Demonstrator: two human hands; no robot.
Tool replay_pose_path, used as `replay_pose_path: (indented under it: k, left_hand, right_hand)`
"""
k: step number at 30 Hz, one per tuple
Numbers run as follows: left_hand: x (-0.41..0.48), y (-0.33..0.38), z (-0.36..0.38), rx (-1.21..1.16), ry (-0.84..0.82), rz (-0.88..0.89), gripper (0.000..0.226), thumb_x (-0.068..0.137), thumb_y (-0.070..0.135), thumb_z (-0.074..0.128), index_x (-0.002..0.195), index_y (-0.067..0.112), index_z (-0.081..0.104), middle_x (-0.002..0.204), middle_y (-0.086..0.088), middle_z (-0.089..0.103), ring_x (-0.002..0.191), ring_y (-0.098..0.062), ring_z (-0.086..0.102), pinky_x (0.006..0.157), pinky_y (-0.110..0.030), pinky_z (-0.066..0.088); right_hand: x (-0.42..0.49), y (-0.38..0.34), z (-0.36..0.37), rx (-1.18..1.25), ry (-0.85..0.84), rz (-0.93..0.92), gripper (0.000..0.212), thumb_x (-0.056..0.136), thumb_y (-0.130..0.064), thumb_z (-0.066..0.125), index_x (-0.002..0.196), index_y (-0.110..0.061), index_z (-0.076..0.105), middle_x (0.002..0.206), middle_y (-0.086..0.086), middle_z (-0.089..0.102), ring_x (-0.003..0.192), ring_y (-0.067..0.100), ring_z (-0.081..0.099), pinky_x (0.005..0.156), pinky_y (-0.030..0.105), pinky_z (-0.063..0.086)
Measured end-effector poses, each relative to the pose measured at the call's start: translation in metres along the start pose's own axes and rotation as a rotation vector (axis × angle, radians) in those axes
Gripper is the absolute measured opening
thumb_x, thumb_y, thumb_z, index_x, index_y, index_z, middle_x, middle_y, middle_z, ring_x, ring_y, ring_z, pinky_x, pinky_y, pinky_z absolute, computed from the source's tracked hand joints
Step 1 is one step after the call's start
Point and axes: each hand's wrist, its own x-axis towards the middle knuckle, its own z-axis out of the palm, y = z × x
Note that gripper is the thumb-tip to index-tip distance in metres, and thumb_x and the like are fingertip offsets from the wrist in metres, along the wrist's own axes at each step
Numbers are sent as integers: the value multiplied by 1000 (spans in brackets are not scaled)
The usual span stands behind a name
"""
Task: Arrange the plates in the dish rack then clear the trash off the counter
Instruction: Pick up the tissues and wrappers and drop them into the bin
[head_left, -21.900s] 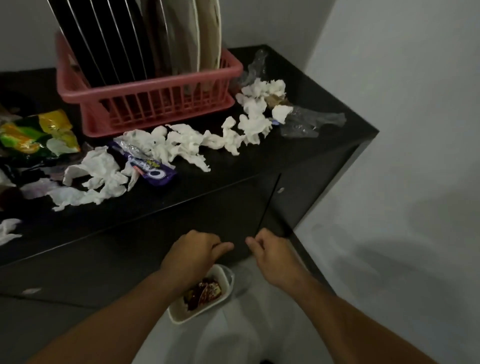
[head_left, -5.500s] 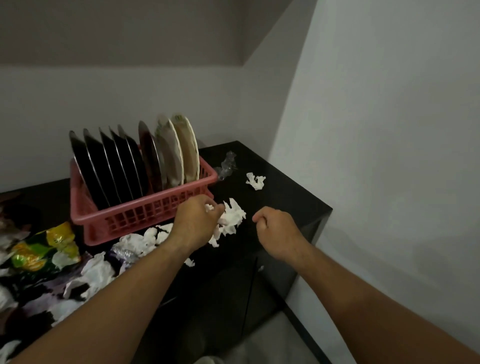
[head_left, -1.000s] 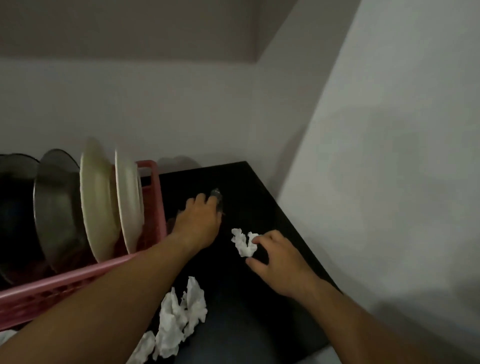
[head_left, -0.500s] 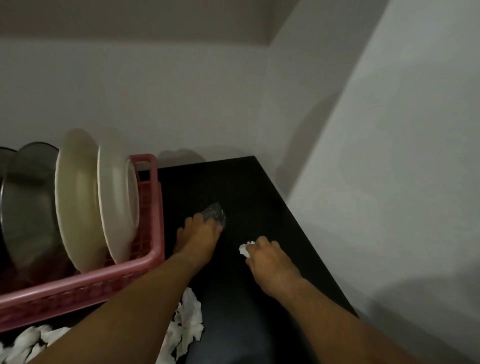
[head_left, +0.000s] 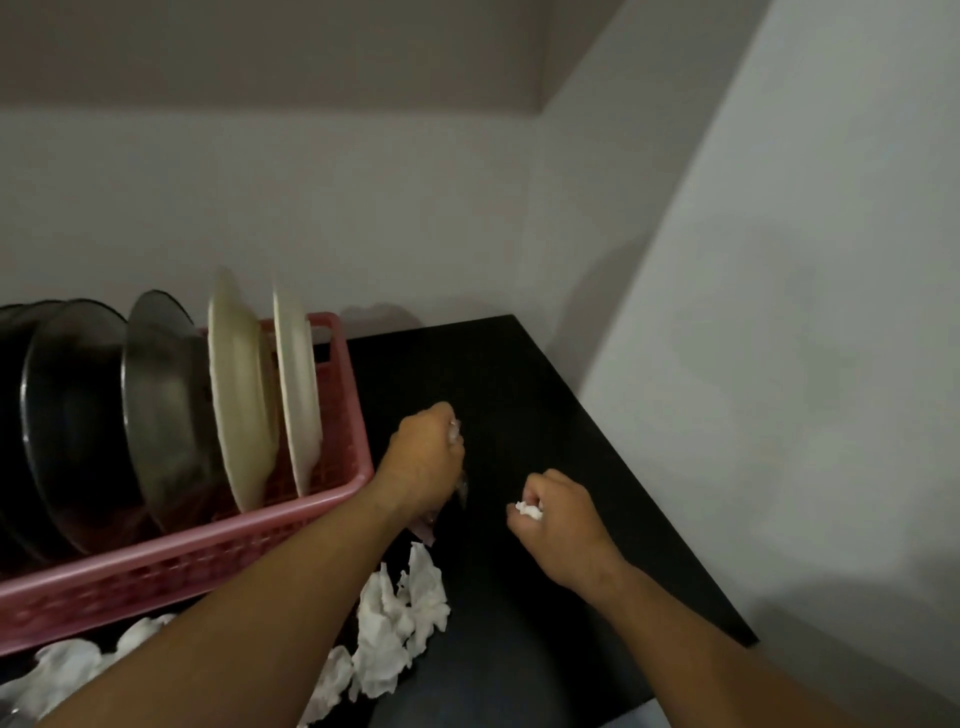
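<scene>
Head view: left hand curled round clear plastic wrapper; right hand pinches tissue wad; loose tissue pile on black counter, bodyward of both fists, just beside left forearm; left hand nearer; plates upright in pink dish rack.

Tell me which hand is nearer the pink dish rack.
Left. The left hand, gripping clear plastic, is just beside the rack; the right hand, pinching a tissue, is farther right.
</scene>
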Motion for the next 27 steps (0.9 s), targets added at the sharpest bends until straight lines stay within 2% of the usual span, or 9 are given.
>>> replay_pose_path:
  k: [4, 7, 9, 11, 13, 16, 19, 22, 27]
  left_hand:
    - [-33, 1, -21, -76, -106, 72, 4, 99, 24, 51, 100, 21, 50, 85, -4, 63, 69, -14, 65, 59, -33, 59]
    - [-55, 6, -40, -120, -215, 116, 47, 99, 23, 50, 140, 34, 30, 76, 0, 62, 55, -7, 57, 46, -17, 44]
    - [-70, 8, -51, -136, -270, 162, 35, 99, 28, 50, 134, 32, 42, 76, 2, 62, 56, -6, 59, 48, -18, 47]
    - [-86, 5, -59, -110, -296, 205, 17, 94, 41, 56, 102, 27, 61, 80, 3, 65, 66, -8, 64, 58, -24, 54]
    - [-101, 0, -67, -95, -351, 213, 27, 82, 51, 68, 90, 26, 61, 82, 3, 66, 71, -10, 65, 61, -26, 54]
    - [-119, -11, -72, -22, -442, 218, 39, 78, 35, 78, 110, 32, 56, 99, 9, 59, 79, -8, 63, 60, -20, 48]
    - [-130, -27, -74, -100, -363, 216, 29, 91, 10, 60, 113, 30, 58, 101, 8, 57, 73, -8, 63, 54, -15, 47]
    - [-144, -42, -77, -137, -394, 209, 30, 99, 14, 48, 123, 31, 55, 86, 2, 67, 61, -10, 67, 54, -25, 56]
    - [-153, -60, -79, -119, -380, 159, 35, 100, 11, 45, 126, 31, 56, 96, -7, 63, 61, -14, 68, 55, -27, 58]
  right_hand:
    - [-25, -18, 14, 133, -61, 80, 12, 94, -24, 63, 88, -20, 54, 90, 2, 65, 75, 17, 70, 65, 30, 60]
    - [-45, -32, 25, 163, -104, 85, 8, 98, -15, 54, 101, -23, 52, 95, 4, 63, 76, 18, 64, 63, 28, 57]
    - [-56, -39, 37, 95, -104, 40, 23, 100, -12, 48, 118, -27, 51, 95, 3, 62, 74, 13, 60, 60, 22, 51]
    - [-64, -44, 51, 17, -94, 7, 29, 102, -18, 45, 127, -32, 51, 97, -1, 63, 76, 9, 60, 65, 22, 51]
    - [-71, -48, 64, -56, -117, -6, 23, 101, -29, 48, 122, -38, 55, 99, -5, 64, 77, 6, 60, 72, 27, 55]
    - [-82, -56, 72, -121, -210, 2, 22, 98, -29, 55, 117, -40, 55, 92, -8, 61, 73, 7, 60, 67, 26, 53]
    - [-84, -55, 75, -238, -282, 22, 39, 97, -29, 55, 135, -38, 48, 113, -3, 63, 95, 14, 63, 83, 31, 54]
    - [-86, -54, 80, -344, -272, 75, 32, 99, -31, 52, 131, -32, 51, 117, 2, 58, 97, 14, 59, 87, 35, 54]
    - [-92, -57, 75, -354, -176, 100, 26, 101, -33, 49, 124, -23, 46, 112, 5, 55, 91, 18, 58, 80, 37, 54]
